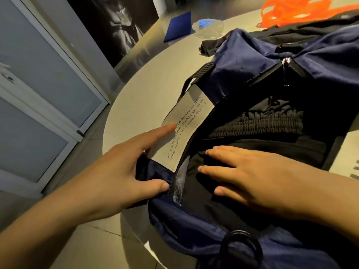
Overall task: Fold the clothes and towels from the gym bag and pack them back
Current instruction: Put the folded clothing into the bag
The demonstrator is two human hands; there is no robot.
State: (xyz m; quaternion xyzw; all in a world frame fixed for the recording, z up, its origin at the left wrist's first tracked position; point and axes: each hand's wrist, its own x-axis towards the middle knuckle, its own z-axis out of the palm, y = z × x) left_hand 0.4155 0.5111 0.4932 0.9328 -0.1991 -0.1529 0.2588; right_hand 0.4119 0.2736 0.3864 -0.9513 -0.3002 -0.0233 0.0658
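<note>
Packing step: folded black garment pressed into open gym bag.

Left hand (pixel 114 171) at 8 o'clock, grip curled on the rim of the navy gym bag (pixel 250 57), thumb on the navy cloth by the zip, forefinger laid along the grey printed label (pixel 184 133), holding the mouth open. Right hand (pixel 252 177) at 4 o'clock, fingers straight and spread, pressing flat on the folded black garment (pixel 256 125) inside the bag at centre. Judged well into packing; next move likely calls for fetching another piece from the pile, mouth kept wide. Pale round tabletop (pixel 151 80) under the bag. Blue folder (pixel 177 27) and clear plastic wrapper (pixel 207 28) at 12 o'clock, more black clothing (pixel 211 46) just beyond the bag, orange mesh fabric (pixel 295 10) at 1 o'clock. Panelled door (pixel 38 84) at 9 o'clock, tiled floor below.
</note>
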